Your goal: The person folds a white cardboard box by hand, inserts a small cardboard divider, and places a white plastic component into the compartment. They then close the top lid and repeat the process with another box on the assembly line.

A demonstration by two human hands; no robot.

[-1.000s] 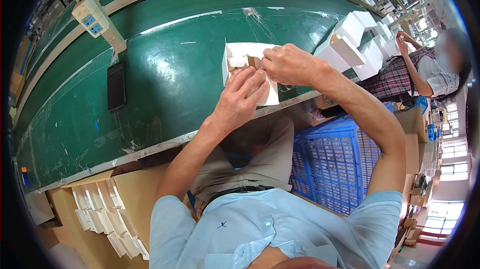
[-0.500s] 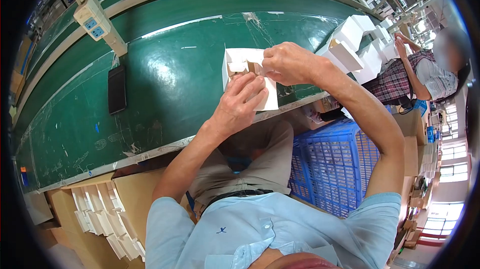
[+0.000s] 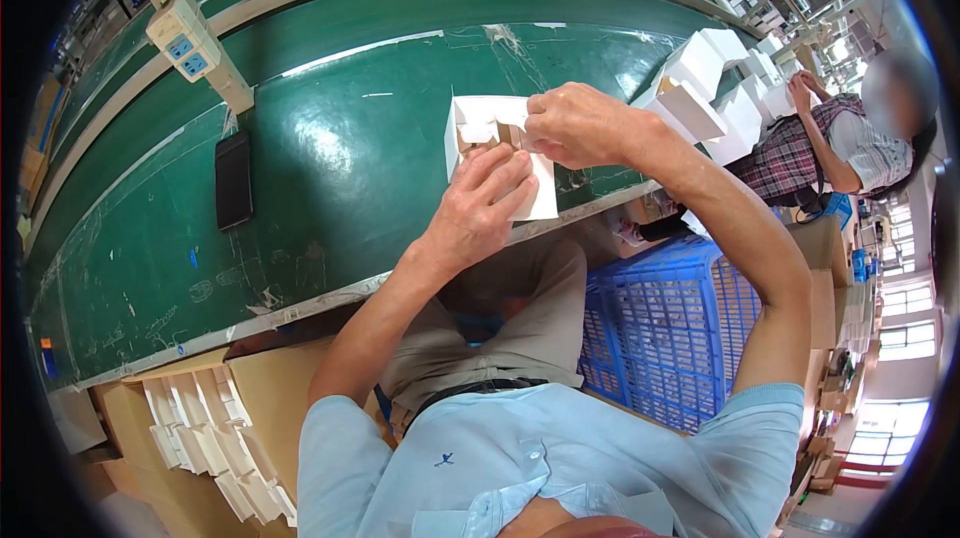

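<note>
A small white cardboard box [image 3: 541, 188] stands open on the green workbench in front of me, near its front edge. Over its near left side lie the bent fingers of my left hand [image 3: 484, 200], gripping the box. My right hand [image 3: 583, 128] is closed at the box's upper right edge, its fingers curled tightly against the card. Inside the box are white folded flaps and a brownish part. My fingers cover much of that inside, so its details are hidden.
A black phone [image 3: 234, 180] lies on the workbench [image 3: 340, 148] at the left, below a socket post [image 3: 190, 46]. White boxes [image 3: 690, 110] pile up at right beside another person [image 3: 850, 138]. Below are a blue crate [image 3: 655, 338] and a carton [image 3: 275, 393] of white boxes.
Almost nothing differs. Both hands keep their places at the white box, with only a very slight shift of the arms.
</note>
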